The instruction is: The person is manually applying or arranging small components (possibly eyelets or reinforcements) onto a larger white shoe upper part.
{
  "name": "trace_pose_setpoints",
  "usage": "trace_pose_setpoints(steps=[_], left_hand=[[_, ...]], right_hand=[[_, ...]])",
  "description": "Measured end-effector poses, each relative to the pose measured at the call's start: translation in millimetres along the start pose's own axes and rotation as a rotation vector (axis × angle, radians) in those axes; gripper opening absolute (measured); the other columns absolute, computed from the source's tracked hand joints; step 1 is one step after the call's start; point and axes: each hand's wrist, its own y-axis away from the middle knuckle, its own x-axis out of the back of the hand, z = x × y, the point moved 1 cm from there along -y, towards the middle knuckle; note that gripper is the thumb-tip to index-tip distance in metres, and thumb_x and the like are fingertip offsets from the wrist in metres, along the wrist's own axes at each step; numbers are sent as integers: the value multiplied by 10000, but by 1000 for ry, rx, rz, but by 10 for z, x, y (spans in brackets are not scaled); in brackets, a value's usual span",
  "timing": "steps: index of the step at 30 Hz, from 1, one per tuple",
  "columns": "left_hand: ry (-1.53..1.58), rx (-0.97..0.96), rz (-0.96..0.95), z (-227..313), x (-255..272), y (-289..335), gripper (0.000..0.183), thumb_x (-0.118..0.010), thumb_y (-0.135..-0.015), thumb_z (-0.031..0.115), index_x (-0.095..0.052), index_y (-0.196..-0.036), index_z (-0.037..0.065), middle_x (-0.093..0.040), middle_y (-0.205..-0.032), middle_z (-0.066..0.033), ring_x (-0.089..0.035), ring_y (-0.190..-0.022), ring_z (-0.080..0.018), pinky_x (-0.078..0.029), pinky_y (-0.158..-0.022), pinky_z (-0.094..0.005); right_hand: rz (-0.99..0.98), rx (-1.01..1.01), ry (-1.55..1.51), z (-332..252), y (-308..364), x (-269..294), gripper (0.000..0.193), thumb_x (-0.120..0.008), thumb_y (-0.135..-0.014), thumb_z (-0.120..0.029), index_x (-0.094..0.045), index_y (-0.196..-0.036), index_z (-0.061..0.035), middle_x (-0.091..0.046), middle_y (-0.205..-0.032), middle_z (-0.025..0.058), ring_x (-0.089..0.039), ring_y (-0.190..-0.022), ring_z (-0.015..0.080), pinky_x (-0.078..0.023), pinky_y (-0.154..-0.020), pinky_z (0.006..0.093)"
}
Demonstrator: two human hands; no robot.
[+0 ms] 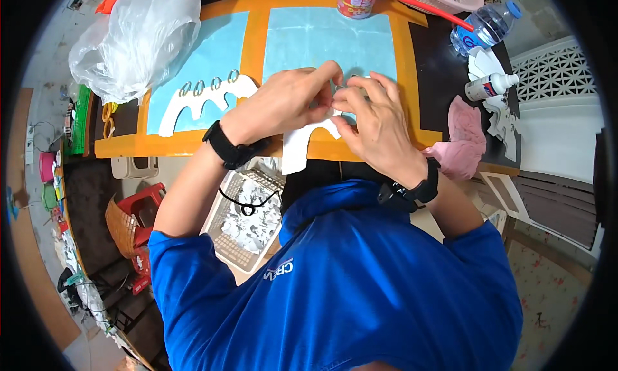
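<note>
Both my hands meet over the near edge of the blue-covered table, at a white scalloped card (pixel 297 149) that hangs partly over the edge. The fingers of my left hand (pixel 290 101) are closed in a pinch at the card's upper part; what they hold is hidden. My right hand (pixel 380 123) faces it with bent fingers, its fingertips against the left ones and its thumb beside the card. Small greyish metal shows between the fingers, too covered to name. To the left lies another white scalloped card (pixel 187 109) with several metal rings (pixel 215 83) along its upper edge.
A clear plastic bag (pixel 145 39) and yellow-handled scissors (pixel 109 121) are at the left. A red tub (pixel 355 4) stands at the back. At the right are a water bottle (pixel 486 27), a small white bottle (pixel 492 86) and a pink cloth (pixel 463 142). Below, a basket (pixel 225 258) holds white scraps.
</note>
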Motion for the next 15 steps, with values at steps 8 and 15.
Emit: trace_pose_setpoints(steps=[8, 15], left_hand=[[-234, -219, 129, 0, -114, 37, 292, -716, -987, 100, -501, -1176, 41, -690, -915, -139, -701, -916, -374, -573, -747, -483], [-146, -127, 107, 73, -69, 139, 369, -719, -983, 73, -523, -1291, 19, -691, -974, -125, -692, -959, -350, -575, -800, -454]], right_hand=[[-13, -12, 19, -21, -16, 3, 319, -812, -888, -152, -641, -1140, -57, -743, -913, 123, -657, -1152, 306, -392, -1165, 561], [4, -38, 16, 27, 11, -25, 213, -825, -882, -176, -720, -1037, -73, -722, -859, 80, -662, -1099, 266, -403, -1164, 542]])
